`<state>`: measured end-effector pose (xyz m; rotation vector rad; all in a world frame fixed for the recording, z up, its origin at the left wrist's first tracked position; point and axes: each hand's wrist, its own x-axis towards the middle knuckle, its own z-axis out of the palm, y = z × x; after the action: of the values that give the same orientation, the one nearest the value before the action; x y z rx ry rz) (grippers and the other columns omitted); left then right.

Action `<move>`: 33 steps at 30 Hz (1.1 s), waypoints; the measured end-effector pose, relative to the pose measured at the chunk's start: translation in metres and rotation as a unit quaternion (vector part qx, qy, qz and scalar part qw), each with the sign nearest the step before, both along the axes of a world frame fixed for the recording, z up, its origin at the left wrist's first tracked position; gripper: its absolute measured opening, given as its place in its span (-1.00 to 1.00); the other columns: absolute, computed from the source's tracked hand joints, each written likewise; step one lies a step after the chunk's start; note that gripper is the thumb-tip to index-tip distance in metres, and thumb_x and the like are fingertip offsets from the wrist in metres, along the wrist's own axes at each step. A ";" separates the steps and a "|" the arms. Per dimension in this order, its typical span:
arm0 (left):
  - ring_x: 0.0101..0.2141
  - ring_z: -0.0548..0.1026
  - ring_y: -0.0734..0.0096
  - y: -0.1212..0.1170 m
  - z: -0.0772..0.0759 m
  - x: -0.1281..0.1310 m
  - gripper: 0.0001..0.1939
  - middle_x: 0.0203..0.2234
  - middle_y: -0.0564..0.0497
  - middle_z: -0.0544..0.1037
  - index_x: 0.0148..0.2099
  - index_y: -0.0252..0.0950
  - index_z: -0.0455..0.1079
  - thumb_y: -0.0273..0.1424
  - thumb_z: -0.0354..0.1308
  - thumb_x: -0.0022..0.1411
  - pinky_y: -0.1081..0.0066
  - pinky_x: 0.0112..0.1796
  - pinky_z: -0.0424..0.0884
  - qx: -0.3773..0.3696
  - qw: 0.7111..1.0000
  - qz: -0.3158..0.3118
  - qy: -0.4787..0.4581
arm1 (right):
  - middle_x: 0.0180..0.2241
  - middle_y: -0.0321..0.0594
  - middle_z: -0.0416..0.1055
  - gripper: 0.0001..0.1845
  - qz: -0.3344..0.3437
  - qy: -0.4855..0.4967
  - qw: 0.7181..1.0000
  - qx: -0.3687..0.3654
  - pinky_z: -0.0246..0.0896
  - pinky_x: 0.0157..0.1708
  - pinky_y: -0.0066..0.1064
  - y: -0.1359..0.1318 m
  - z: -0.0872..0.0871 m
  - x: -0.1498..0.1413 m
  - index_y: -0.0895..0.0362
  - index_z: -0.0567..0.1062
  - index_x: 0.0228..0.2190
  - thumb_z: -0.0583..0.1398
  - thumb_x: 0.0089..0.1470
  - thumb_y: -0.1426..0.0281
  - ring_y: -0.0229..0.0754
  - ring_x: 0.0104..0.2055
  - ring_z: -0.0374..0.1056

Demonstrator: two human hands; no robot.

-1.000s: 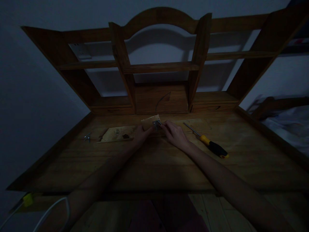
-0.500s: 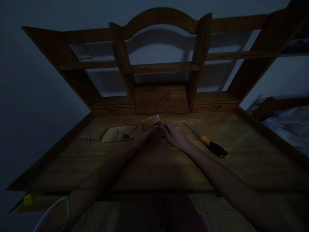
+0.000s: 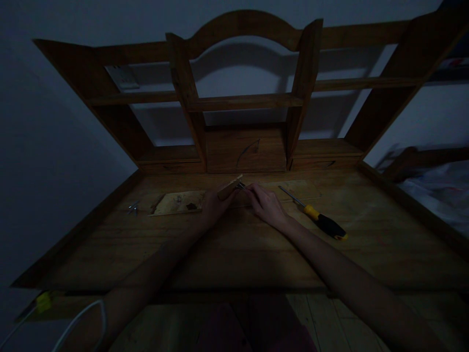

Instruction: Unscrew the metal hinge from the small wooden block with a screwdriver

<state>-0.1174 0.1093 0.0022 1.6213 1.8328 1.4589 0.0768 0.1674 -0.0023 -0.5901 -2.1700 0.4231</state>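
Near the middle of the desk, my left hand (image 3: 214,208) grips a small wooden board (image 3: 229,187), tilted so that mostly its edge faces up. My right hand (image 3: 269,206) is closed in a pinch on a small shiny metal piece (image 3: 241,186) against the board's right side; its exact kind is too dark to make out. Beneath my hands lies a flat wooden strip (image 3: 174,202) with dark stains at its left part. A screwdriver (image 3: 322,222) with a yellow and black handle rests right of my right hand, its tip pointing away to the left.
Several small metal pieces (image 3: 133,208), perhaps screws, lie on the desk (image 3: 234,259) at the left. A wooden shelf unit (image 3: 245,101) stands along the back. At the lower left are a yellow object (image 3: 44,302) and a white cable (image 3: 78,315).
The small board has turned in my left hand, from showing its broad face to showing mostly its edge. My right hand stays at the metal piece; the screwdriver has not moved.
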 end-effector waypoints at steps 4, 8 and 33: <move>-0.04 0.52 0.19 -0.002 0.005 0.002 -0.69 -0.11 -0.04 0.58 -0.02 -0.16 0.57 -0.18 0.24 0.24 0.26 0.09 0.39 0.043 0.996 -0.043 0.063 | -0.31 -0.21 0.41 -0.83 -0.020 0.020 0.999 0.016 0.14 -0.32 -0.38 0.001 -0.002 -0.001 0.14 0.35 -0.20 0.04 0.36 0.31 -0.24 -0.34 0.33; -0.08 0.54 0.18 -0.003 0.005 0.005 -0.72 -0.17 -0.05 0.59 -0.10 -0.19 0.58 -0.20 0.29 0.18 0.28 0.07 0.40 0.032 0.999 -0.022 0.032 | -0.37 -0.25 0.36 -0.87 -0.017 0.026 0.999 0.031 0.11 -0.38 -0.39 0.000 -0.003 -0.004 0.14 0.34 -0.26 0.06 0.31 0.34 -0.26 -0.39 0.30; -0.22 0.56 0.24 -0.001 -0.002 0.002 -0.71 -0.23 -0.03 0.61 -0.10 -0.20 0.58 -0.17 0.23 0.23 0.32 -0.11 0.48 0.068 0.991 -0.020 0.109 | -0.34 -0.23 0.39 -0.87 0.014 0.026 0.997 0.077 0.12 -0.41 -0.42 -0.004 0.001 -0.004 0.17 0.36 -0.23 0.07 0.33 0.37 -0.30 -0.41 0.28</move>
<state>-0.1152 0.1081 0.0001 1.9413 1.8331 1.4692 0.0732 0.1637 -0.0016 -0.4590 -2.1400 0.2783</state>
